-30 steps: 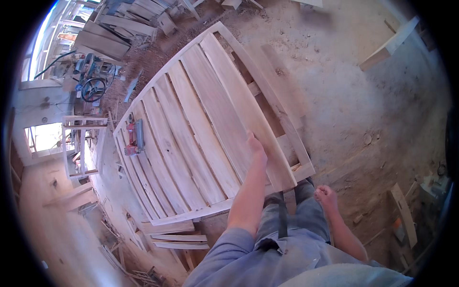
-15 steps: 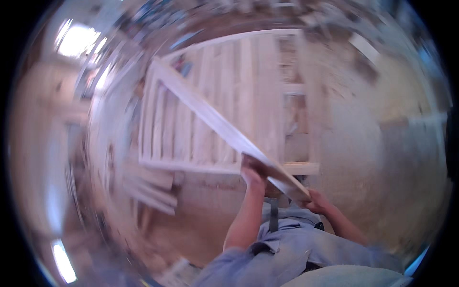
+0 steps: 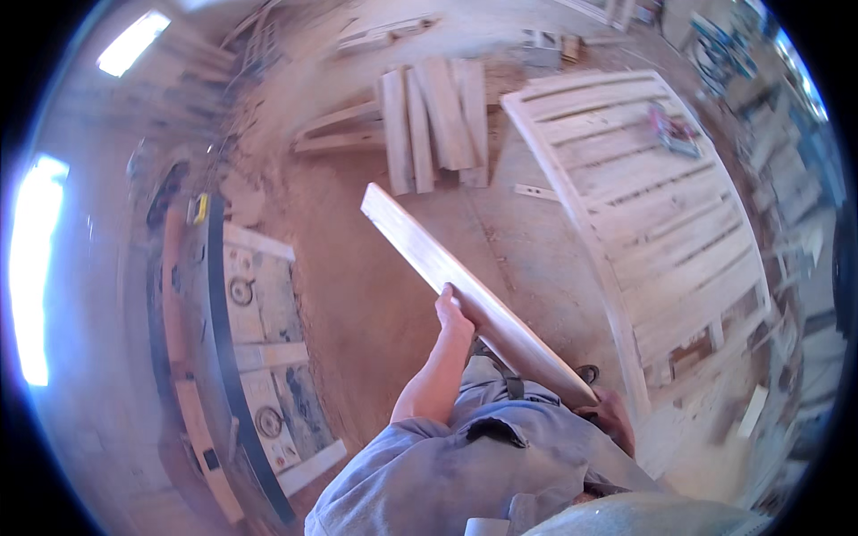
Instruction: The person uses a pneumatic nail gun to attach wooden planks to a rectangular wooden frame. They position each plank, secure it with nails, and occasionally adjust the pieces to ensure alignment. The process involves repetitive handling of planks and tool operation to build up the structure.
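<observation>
A long, pale wooden board (image 3: pixel 465 284) slants across the front of my body, its far end up and to the left. My left hand (image 3: pixel 453 313) grips it near the middle, thumb on the upper face and the other fingers hidden beneath. At the near right end my right hand (image 3: pixel 608 415) is closed around the board, close to my waist. To the right lies a large slatted wooden panel (image 3: pixel 652 205), apart from the board. A small red and grey tool (image 3: pixel 675 134) rests on its slats; its kind is unclear.
Several loose planks (image 3: pixel 436 121) lie stacked on the floor ahead. On the left stands a long machine bench (image 3: pixel 234 375) with round handwheels and a dark edge. Timber pieces and clutter (image 3: pixel 786 170) line the far right. The dusty floor (image 3: pixel 357 286) stretches between bench and panel.
My view has turned left, so the slatted panel now sits to the right instead of straight ahead. The board has swung off the panel and over the floor, still in both hands.
</observation>
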Motion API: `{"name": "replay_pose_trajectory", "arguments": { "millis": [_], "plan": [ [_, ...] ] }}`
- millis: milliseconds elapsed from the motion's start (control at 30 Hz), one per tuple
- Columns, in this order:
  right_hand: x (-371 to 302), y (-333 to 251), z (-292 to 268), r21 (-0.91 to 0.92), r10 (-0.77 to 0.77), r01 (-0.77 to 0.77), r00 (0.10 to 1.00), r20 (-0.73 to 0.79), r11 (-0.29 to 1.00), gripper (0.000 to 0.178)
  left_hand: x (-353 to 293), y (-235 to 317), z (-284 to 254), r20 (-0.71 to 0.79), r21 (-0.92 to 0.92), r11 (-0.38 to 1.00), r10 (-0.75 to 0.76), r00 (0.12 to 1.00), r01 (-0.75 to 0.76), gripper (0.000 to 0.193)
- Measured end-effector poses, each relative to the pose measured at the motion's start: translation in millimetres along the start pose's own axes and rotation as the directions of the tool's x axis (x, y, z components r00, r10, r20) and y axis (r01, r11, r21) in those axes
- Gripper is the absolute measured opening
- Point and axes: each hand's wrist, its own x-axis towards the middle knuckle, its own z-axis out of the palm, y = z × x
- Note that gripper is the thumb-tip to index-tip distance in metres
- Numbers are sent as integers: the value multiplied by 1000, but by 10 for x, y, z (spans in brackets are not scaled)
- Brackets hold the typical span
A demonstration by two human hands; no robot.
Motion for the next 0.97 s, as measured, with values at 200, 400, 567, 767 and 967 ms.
{"name": "replay_pose_trajectory", "arguments": {
  "millis": [200,400,567,767,967],
  "plan": [
    [842,-932,279,-328,-152,140,988,-9,934,61,217,1251,-849,36,-259,934,263,964,-245,55],
    [1726,-1913,305,515,-232,353,930,-286,781,50,625,2407,-944,-208,-381,849,307,929,-366,51],
    [2545,-3092,656,710,-309,329,937,-164,623,53,951,2851,-1218,-281,-390,852,251,926,-349,48],
    [3476,-4358,1101,723,-382,258,924,9,641,52,1454,3465,-1605,-390,-361,793,349,852,-490,56],
    [4487,-5791,1569,573,-400,168,864,307,802,57,1237,4589,-1239,-573,-581,544,256,779,-606,61]
  ]
}}
